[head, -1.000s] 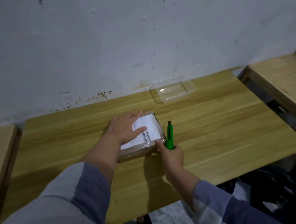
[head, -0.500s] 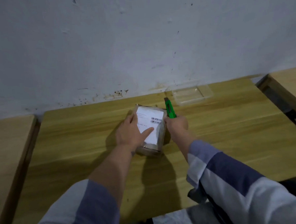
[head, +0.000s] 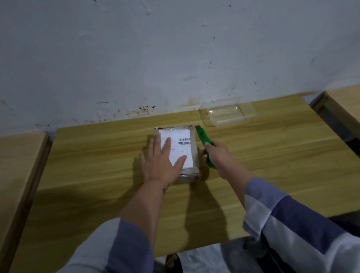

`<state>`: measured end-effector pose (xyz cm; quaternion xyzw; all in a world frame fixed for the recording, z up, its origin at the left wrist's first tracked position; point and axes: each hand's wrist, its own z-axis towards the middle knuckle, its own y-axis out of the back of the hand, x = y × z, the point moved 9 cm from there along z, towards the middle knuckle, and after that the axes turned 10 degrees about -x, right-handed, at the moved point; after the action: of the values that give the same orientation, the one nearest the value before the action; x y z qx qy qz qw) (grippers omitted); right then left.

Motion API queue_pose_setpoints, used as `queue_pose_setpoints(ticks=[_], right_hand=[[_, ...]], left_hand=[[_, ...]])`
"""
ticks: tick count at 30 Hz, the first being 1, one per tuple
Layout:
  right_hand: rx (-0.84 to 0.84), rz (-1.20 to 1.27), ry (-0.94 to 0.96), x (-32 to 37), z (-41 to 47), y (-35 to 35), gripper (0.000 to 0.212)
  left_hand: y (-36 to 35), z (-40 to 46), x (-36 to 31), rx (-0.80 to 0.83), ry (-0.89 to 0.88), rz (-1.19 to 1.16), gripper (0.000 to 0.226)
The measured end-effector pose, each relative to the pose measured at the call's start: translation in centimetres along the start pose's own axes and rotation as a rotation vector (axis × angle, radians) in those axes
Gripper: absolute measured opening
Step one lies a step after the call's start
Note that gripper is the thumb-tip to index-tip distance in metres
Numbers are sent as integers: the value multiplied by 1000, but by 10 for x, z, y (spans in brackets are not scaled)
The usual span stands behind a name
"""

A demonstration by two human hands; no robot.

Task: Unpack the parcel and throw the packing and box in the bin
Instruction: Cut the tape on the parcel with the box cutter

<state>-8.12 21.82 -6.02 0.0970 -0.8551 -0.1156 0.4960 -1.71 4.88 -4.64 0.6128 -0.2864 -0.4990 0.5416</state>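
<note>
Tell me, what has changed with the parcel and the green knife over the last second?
The parcel was turned so its label runs lengthwise away from the person. The right hand carried the green knife from the near corner to the parcel's right side, tip toward the wall. The left hand stays flat on top; the clear tray has not moved.

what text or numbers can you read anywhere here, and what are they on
Nothing can be quoted as it reads.
White label on the parcel: two barcodes at its upper right, with faint lines of print and a small box outline below, all too small and blurred to read; the left hand covers part of it.
Green knife in the right hand: no marking visible.
Clear tray and table: no text.
</note>
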Motion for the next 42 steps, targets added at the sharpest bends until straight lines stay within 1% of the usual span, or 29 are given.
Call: queue_pose_setpoints(ticks=[1,3,5,6,9,14,18,23,28,33,37,42], right_hand=[[5,1,26,-1,-5,5,31],[18,17,53,-4,-12,11,37],[37,52,50,-7,-16,15,38],[41,67,48,-8,-18,16,37],[39,92,59,-8,-19,18,36],[47,108,57,-12,-14,17,36],[84,67,75,-6,-6,14,39],[110,12,101,-3,0,14,41],[76,-38,133,-6,-1,18,39],[50,-160,239,-6,-6,22,39],[-8,-271,335,-6,-12,31,39],[19,-249,337,-19,-20,35,39]], left_hand=[[-3,-2,-8,22,-90,27,81],[-12,-8,-21,90,-236,63,94],[-16,-12,-22,146,-296,83,109],[-16,-12,-21,160,-316,97,113],[-16,-13,-19,171,-363,147,113],[-17,-12,-20,126,-337,139,107],[-19,-11,-22,102,-278,129,109],[-20,-9,-22,99,-266,150,106],[-21,-8,-22,91,-266,157,105],[-20,-8,-22,97,-262,156,101],[-20,-9,-23,103,-266,169,100],[-20,-9,-23,88,-268,191,101]])
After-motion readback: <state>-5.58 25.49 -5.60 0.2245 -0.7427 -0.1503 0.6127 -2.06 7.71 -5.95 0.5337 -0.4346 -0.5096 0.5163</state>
